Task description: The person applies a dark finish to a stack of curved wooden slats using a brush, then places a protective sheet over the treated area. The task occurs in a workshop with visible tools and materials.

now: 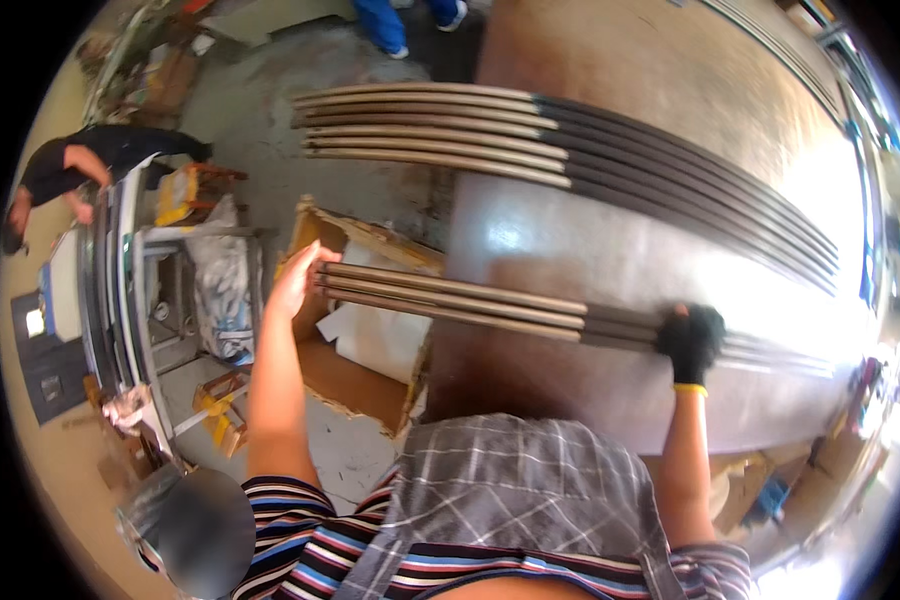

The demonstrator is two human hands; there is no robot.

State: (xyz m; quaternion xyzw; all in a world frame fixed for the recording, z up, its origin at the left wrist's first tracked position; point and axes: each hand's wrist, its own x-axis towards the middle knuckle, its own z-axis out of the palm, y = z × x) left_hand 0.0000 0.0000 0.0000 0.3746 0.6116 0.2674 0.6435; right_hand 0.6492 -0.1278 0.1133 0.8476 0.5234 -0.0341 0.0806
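The hands are well apart: the right hand [691,340], gloved, looks closed over the near bars [455,298] on their dark stretch, while the bare left hand [295,280] touches their left ends; whether its fingers grip, I cannot tell. Good handling would mean supporting both places evenly and squaring the ends with the left palm, without scraping neighbours. These bars lie across the tabletop [530,390], brownish ends pointing left beyond its edge, above an open cardboard box [355,390]; their long axis runs left to right, the right end slanting slightly nearer. Farther off, the far bars [440,120] lie similarly, also overhanging left.
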